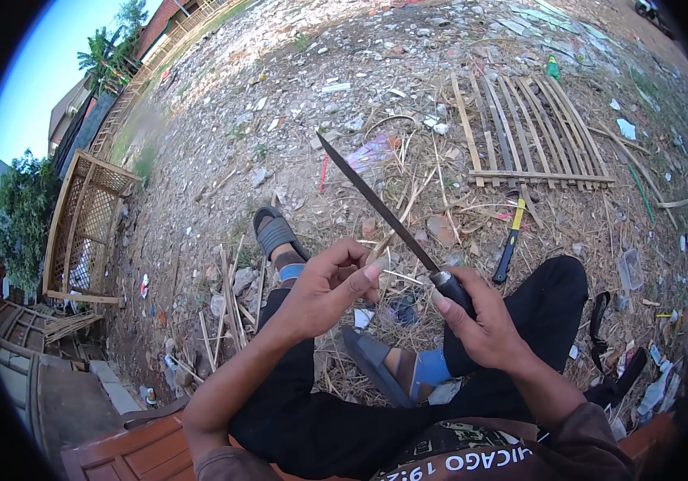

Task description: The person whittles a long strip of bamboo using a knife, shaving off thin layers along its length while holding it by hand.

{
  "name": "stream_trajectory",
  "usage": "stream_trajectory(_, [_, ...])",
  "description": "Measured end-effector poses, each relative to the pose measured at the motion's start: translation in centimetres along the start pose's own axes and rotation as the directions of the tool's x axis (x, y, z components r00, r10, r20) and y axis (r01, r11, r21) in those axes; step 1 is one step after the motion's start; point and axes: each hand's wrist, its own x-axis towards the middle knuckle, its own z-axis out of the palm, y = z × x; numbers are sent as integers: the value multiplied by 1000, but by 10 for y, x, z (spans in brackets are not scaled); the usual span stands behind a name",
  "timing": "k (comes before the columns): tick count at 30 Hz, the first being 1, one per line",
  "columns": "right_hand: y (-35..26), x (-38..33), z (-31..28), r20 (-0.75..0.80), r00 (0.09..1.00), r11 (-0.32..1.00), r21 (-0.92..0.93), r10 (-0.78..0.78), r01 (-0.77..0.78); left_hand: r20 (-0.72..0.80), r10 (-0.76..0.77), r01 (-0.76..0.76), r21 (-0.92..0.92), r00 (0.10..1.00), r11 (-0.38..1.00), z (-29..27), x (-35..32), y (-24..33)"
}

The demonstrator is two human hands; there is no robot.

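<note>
- Seated on a wooden bench, legs crossed, sandals on.
- Right hand closed round knife handle, blade slanting up and away to the left.
- Left hand curled, pinching a thin bamboo sliver against the blade near the handle.
- Best kept: edge turned away from body, left fingertips behind the edge, shallow angle, short light strokes.
- Hammer lying just beyond right knee; slat panel farther off.

1 knife, 1 hammer, 2 sandals, 1 slat panel, 1 lattice frame, 2 hands.
</note>
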Motion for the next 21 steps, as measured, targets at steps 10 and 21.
stream_trajectory(10, [7,1,27,-99,994,984,175,51,-34,30,-32,33,-30,999,999,8,11,-2])
stream_trajectory(21, [10,-1,21,-129,978,979,96,-166,179,-66,122,-133,-206,990,970,3,22,-34])
